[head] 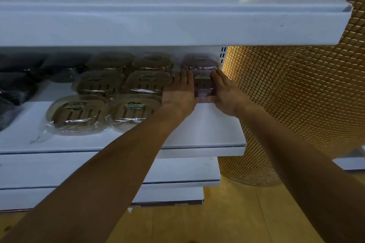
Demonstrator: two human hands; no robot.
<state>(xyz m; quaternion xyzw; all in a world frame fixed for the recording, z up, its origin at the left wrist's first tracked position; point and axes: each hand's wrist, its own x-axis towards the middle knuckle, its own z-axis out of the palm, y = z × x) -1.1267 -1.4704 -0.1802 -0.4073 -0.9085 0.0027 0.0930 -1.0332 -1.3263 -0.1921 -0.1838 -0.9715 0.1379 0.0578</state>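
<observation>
Purple soap dish (203, 85) in clear plastic wrap, head view: sits on the white shelf (217, 124) at the right end of the row, about 1 o'clock from frame centre. Left hand (180, 92) lies at its 9 o'clock side, right hand (225, 94) at its 3 o'clock side. Both are flat, fingers straight and together, pressing inward on the dish edges; thumbs sit near the front edge.

Likely light, stiff moulded plastic. The film is slick and crinkly, so it may slide under the palms. Best hold looks like the two long sides, or thumbs under the front lip and fingers over the top. Not fragile, I'd guess.

A second purple dish (199, 62) sits at 12 o'clock, touching or just behind, I cannot tell which. Brown soap dishes (146, 83) are at 9 o'clock, close to the left hand.

Hard to read: the back row is dim under the upper shelf (158, 25), the label text is blurred, and the hands cover the dish sides. Dark packs (17, 85) at far 9 o'clock are cut off and unclear.
</observation>
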